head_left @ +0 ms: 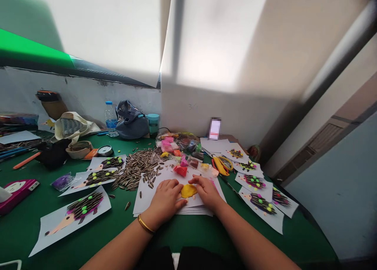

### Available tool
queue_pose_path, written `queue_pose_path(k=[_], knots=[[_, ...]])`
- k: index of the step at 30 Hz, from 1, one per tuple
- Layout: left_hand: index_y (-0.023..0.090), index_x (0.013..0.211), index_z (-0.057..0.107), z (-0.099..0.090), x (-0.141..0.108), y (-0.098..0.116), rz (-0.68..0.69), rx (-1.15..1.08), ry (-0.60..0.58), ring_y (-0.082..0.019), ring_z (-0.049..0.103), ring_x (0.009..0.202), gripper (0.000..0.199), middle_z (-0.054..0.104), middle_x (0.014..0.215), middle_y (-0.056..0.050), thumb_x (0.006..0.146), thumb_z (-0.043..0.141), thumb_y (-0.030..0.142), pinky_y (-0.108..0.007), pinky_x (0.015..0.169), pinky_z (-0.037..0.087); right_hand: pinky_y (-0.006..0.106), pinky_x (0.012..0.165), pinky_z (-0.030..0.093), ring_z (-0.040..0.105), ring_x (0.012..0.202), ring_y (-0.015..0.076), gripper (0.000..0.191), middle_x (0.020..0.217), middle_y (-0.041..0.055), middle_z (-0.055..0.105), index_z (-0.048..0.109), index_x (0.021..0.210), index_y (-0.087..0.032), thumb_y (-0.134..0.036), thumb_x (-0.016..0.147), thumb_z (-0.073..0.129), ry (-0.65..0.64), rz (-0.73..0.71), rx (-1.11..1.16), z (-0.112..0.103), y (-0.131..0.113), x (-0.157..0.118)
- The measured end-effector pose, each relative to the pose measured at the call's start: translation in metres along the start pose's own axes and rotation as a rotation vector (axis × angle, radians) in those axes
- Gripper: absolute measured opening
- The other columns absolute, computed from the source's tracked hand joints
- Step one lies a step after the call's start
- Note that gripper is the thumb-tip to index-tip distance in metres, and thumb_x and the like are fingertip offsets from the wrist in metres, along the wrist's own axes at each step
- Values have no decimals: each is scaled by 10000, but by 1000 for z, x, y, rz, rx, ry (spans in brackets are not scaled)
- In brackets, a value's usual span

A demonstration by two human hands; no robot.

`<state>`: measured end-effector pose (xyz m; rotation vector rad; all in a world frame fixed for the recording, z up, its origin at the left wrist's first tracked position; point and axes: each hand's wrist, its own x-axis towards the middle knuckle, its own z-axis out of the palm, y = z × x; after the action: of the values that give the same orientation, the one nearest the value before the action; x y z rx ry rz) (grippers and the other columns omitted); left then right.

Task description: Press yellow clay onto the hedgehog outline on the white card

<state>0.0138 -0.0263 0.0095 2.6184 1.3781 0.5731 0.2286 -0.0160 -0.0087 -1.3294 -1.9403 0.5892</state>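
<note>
A flattened piece of yellow modelling clay (188, 190) lies on a stack of white paper (144, 205) in front of me. My left hand (167, 195) rests palm down at its left side, fingers extended and touching its edge. From the right, my right hand (208, 192) meets the clay with its fingertips, the fingers loosely bent. Small pale peach bits show beside the yellow shape. Just beyond my hands sits a red lump of clay in a wrapper (180, 170). Left of the paper is a heap of striped sunflower seeds (137, 166), some spilling onto the sheet.
Seed hedgehog pictures lie left (85, 207) and right (260, 203). Behind the paper are bagged coloured clays (167, 144) and yellow-handled scissors (220, 166). A phone (215, 128) leans on the wall. A water bottle (110, 121) and blue bag (132, 123) stand at back left.
</note>
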Motion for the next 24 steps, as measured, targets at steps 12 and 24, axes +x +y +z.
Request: queue_pose_path(k=[12, 24], knots=[[225, 1168, 610, -1, 12, 4, -57, 87, -19, -305, 544, 1082, 434, 614, 1138, -101, 844, 596, 515, -482, 1006, 345, 387, 972, 447, 579, 1150, 220, 318, 1088, 43, 697, 617, 1047, -224, -118, 839, 399, 27, 35, 91, 2, 7, 2], [229, 1124, 623, 13, 19, 14, -27, 70, 10, -288, 509, 1058, 449, 570, 1080, -86, 827, 594, 565, -452, 980, 367, 350, 880, 463, 588, 984, 199, 312, 1017, 34, 670, 623, 996, -222, -76, 812, 418, 34, 20, -11, 2, 4, 0]])
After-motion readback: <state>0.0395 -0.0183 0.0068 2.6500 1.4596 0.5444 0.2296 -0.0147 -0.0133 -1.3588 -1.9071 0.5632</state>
